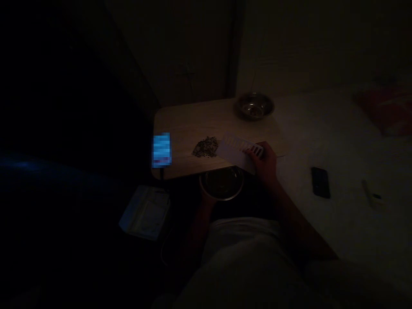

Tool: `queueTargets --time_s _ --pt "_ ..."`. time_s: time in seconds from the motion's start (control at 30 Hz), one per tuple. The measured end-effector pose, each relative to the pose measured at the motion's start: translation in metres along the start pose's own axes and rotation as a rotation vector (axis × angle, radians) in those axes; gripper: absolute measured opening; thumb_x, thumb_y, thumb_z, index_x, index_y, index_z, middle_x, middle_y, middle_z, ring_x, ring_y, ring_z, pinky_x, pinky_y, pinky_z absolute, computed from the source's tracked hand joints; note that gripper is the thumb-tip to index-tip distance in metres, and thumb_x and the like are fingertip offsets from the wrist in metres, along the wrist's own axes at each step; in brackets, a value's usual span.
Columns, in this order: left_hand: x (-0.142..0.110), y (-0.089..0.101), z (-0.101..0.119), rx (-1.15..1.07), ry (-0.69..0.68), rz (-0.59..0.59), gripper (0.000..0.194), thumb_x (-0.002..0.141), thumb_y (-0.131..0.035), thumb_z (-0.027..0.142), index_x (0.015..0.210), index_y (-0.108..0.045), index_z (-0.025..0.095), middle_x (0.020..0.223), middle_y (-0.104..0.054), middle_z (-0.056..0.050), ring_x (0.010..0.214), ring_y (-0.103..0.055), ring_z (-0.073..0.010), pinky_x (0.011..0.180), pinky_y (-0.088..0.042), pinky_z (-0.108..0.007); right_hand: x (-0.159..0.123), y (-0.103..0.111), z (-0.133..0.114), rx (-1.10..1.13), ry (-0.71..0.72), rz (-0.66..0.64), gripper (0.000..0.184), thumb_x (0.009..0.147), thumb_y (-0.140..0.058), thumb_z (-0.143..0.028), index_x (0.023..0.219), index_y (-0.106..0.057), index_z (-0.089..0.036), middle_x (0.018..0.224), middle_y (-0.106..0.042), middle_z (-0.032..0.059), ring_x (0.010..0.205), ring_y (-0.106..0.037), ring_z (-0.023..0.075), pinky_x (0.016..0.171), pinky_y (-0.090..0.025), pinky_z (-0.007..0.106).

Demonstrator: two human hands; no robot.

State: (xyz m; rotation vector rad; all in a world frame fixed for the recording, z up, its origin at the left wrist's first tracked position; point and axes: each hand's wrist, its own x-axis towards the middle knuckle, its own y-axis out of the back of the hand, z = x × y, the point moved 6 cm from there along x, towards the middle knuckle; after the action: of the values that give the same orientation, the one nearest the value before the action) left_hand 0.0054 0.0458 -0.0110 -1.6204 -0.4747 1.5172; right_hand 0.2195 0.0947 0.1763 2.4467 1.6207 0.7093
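Observation:
The room is very dark. My right hand (pixel 264 161) grips a flat white card-like sheet (pixel 236 149) whose far edge rests on a small wooden table (pixel 189 122), just right of a little heap of dark grains (pixel 205 147). My left hand (pixel 206 201) holds a metal bowl (pixel 222 183) from below, just under the table's near edge and beneath the sheet. The fingers of that hand are mostly hidden by the bowl.
A second metal bowl (pixel 255 105) stands at the table's far right corner. A lit phone screen (pixel 161 149) sits at the table's left edge. A dark phone (pixel 320 182) and a pale pen-like object (pixel 370 194) lie on the white bed. A white box (pixel 145 212) lies below.

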Motion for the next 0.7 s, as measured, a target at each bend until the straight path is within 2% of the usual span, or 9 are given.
queueTargets --time_s 0.13,0.47,0.7 --pt "-0.001 0.003 0.002 0.022 -0.058 0.094 0.054 0.098 -0.046 0.058 0.133 -0.067 0.022 0.136 -0.07 -0.008 0.147 -0.049 -0.0275 0.127 -0.035 -0.051 -0.003 -0.007 -0.003 -0.045 -0.002 0.01 0.03 0.082 -0.076 -0.046 0.084 -0.056 -0.024 0.07 -0.057 -0.0038 0.063 -0.05 0.0153 0.058 -0.038 0.028" --pt "-0.004 -0.004 -0.004 0.038 0.011 0.004 0.063 0.092 -0.053 0.064 0.134 -0.067 0.019 0.138 -0.069 -0.012 0.149 -0.047 -0.0325 0.126 -0.033 -0.056 -0.006 -0.011 -0.011 -0.063 0.008 0.013 0.028 0.084 -0.074 -0.044 0.084 -0.054 -0.023 0.07 -0.055 -0.004 0.063 -0.049 0.0151 0.058 -0.037 0.028" --pt "0.0 0.005 0.001 0.041 -0.054 0.052 0.058 0.095 -0.048 0.063 0.13 -0.068 0.022 0.138 -0.069 -0.01 0.151 -0.044 -0.0297 0.129 -0.03 -0.052 -0.005 -0.006 -0.013 -0.038 0.026 -0.009 0.029 0.084 -0.074 -0.045 0.083 -0.054 -0.024 0.07 -0.055 -0.0039 0.063 -0.049 0.0153 0.058 -0.037 0.029"
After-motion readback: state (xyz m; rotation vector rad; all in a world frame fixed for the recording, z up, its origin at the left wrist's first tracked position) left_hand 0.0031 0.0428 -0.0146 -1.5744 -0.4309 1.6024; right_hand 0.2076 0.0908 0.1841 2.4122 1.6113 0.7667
